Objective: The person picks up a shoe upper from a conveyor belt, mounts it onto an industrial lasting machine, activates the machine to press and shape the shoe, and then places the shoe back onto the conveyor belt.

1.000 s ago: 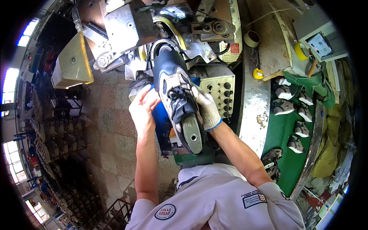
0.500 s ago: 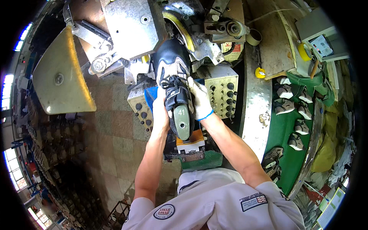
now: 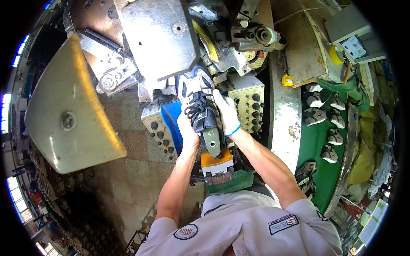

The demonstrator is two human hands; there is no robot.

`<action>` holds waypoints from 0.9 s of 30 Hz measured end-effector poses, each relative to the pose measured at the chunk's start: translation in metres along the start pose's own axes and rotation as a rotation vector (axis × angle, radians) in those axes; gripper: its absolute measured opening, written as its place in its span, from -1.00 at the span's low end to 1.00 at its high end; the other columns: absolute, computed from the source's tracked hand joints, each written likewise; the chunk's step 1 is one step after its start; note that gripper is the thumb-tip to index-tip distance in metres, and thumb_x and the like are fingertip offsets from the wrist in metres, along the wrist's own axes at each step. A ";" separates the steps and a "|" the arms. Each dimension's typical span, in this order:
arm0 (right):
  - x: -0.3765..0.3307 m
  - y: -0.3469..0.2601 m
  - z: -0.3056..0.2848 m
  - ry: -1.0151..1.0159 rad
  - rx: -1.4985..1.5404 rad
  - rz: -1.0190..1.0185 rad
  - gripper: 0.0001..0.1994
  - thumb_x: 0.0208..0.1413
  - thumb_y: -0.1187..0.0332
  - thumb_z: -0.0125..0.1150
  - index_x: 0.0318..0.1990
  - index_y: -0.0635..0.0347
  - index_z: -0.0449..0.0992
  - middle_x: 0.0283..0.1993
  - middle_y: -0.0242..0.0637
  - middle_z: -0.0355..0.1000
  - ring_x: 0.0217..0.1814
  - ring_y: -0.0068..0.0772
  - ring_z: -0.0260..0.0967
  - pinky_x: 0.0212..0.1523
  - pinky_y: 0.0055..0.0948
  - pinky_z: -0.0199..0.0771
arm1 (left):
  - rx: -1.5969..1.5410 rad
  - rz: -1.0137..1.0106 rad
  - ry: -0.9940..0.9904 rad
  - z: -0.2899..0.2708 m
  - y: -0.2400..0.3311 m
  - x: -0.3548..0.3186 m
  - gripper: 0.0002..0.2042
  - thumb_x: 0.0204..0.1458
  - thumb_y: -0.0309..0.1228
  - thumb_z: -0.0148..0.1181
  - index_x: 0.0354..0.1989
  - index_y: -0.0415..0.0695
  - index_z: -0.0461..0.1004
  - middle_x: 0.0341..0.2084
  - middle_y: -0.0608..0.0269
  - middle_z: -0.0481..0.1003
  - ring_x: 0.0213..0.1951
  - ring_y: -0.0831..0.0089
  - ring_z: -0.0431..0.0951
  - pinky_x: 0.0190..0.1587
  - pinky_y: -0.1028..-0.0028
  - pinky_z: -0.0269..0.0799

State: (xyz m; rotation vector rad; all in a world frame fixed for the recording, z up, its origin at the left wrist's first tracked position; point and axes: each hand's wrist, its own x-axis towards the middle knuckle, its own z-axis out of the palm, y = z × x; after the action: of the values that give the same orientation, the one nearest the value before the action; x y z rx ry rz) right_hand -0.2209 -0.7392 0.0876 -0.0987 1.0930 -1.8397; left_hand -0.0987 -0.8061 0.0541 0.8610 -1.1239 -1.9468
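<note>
Between my two hands is a black and light grey laced shoe upper (image 3: pixel 200 104), stretched over a green shoe last (image 3: pixel 212 142). Its toe points away from me and is partly hidden under a metal plate (image 3: pixel 160 36) of the machine. My left hand (image 3: pixel 188 130) is wrapped round the shoe's left side near the heel. On the right side, my right hand (image 3: pixel 226 113), in a white glove with a blue cuff, grips it along the ankle. Below the heel sits an orange-topped support (image 3: pixel 216 159) on the machine.
Control boxes with black knobs (image 3: pixel 247 106) flank the shoe. A large pale curved guard (image 3: pixel 70 115) stands at left. On the right, several shoe uppers (image 3: pixel 315 116) rest on a green conveyor (image 3: pixel 318 143) beside a metal ledge (image 3: pixel 285 115). A yellow tape roll (image 3: pixel 336 55) hangs farther back.
The shoe's toe has gone farther under the metal plate, and its heel now sits lower over the orange-topped support. Both hands moved with it. The view has shifted, so the guard looks bigger.
</note>
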 end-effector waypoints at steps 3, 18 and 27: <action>0.001 -0.001 0.001 0.021 -0.034 -0.037 -0.66 0.34 0.14 0.17 -0.10 0.27 0.64 -0.21 -0.38 0.60 -0.27 -0.63 0.48 -0.26 -0.55 0.50 | -0.158 0.019 0.016 -0.002 -0.010 0.003 -0.68 0.32 -0.29 -0.08 0.00 -0.23 0.51 -0.19 0.27 0.58 -0.21 0.52 0.58 -0.11 0.46 0.54; -0.130 -0.042 -0.125 0.103 -0.451 -0.199 -0.34 0.42 -0.02 -0.16 0.33 0.52 0.17 0.26 0.26 0.33 0.19 0.11 0.46 0.04 -0.16 0.60 | 1.284 0.233 0.121 -0.100 -0.190 -0.111 -0.56 0.21 -0.38 -0.03 0.22 -0.36 0.30 0.02 -0.14 0.49 0.11 -0.02 0.45 0.19 0.16 0.33; -0.164 -0.058 -0.130 0.144 -0.388 -0.108 -0.46 0.41 0.18 -0.05 0.29 0.55 0.20 0.19 0.26 0.39 0.14 0.09 0.50 -0.05 -0.23 0.66 | 1.227 -0.117 0.050 -0.110 -0.064 -0.121 -0.28 -0.22 0.05 0.42 0.02 -0.28 0.50 -0.34 -0.19 0.61 -0.25 -0.13 0.62 -0.11 0.08 0.50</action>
State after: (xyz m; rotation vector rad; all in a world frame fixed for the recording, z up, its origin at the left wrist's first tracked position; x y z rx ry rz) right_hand -0.2360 -0.5244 0.1120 -0.2596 1.5640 -1.7274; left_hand 0.0379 -0.7280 -0.0244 1.5662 -2.2962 -1.1348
